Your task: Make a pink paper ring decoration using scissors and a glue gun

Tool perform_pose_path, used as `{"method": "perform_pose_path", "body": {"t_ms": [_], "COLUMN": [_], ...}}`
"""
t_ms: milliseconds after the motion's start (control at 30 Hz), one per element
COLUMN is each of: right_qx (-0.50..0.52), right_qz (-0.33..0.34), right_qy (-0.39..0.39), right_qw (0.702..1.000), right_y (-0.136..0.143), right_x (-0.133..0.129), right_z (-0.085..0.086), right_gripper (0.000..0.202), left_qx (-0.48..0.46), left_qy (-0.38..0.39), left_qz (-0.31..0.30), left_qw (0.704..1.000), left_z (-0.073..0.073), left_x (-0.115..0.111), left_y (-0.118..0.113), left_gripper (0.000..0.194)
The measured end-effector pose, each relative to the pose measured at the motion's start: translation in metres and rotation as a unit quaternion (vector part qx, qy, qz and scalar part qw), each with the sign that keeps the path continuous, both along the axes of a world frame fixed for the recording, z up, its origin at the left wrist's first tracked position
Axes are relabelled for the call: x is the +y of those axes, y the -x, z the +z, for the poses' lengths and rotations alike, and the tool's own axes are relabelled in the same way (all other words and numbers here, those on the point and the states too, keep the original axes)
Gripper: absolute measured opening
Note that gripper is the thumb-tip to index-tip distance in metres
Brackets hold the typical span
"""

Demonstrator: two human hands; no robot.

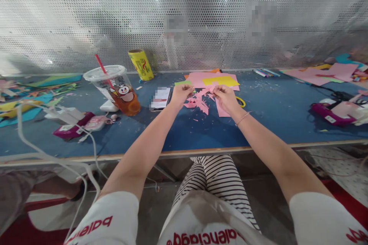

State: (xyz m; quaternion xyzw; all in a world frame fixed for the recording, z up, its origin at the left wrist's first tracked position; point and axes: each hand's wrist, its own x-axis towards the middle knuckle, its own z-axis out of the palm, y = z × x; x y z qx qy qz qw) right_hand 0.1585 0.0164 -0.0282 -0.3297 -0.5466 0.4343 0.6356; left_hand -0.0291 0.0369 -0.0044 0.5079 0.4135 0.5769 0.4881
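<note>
My left hand (pixel 182 95) is closed in a pinch above the table; anything between its fingertips is too small to make out. My right hand (pixel 225 97) pinches a small piece of pink paper (pixel 212 89) at thumb and fingers. Below and between both hands lies a loose heap of cut pink paper scraps (pixel 198 103). Under the right hand rests a pink paper strip (pixel 223 109), and beside it shows a yellow loop (pixel 240 102), perhaps a scissors handle. Behind the hands are pink sheets (pixel 198 79) with a yellow sheet (pixel 221 81) on top.
Left of my hands are a phone (pixel 161 98), a plastic drink cup (pixel 126 99) with a red straw, and a yellow cardboard tube (pixel 141 66). Purple power strips (pixel 73 128) with cables sit at both sides. Pens (pixel 266 72) lie behind; a perforated metal panel (pixel 201 19) borders the table.
</note>
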Motion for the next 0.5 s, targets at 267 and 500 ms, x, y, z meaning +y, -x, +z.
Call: {"method": "perform_pose_path", "body": {"t_ms": [267, 500], "right_qx": [0.010, -0.023], "right_qz": [0.003, 0.001], "right_qy": [0.005, 0.003], "right_qw": [1.000, 1.000], "right_y": [0.0002, -0.0018], "right_x": [-0.0018, 0.0052], "right_z": [0.0030, -0.0054], "right_gripper": [0.015, 0.013], "left_qx": [-0.019, -0.125], "left_qy": [-0.005, 0.031], "left_qz": [-0.018, -0.032], "left_qw": [1.000, 0.991], "left_z": [0.0034, 0.0095], "left_x": [-0.0011, -0.0034], "left_y": [-0.0019, -0.0044], "left_gripper": [0.009, 0.016]}}
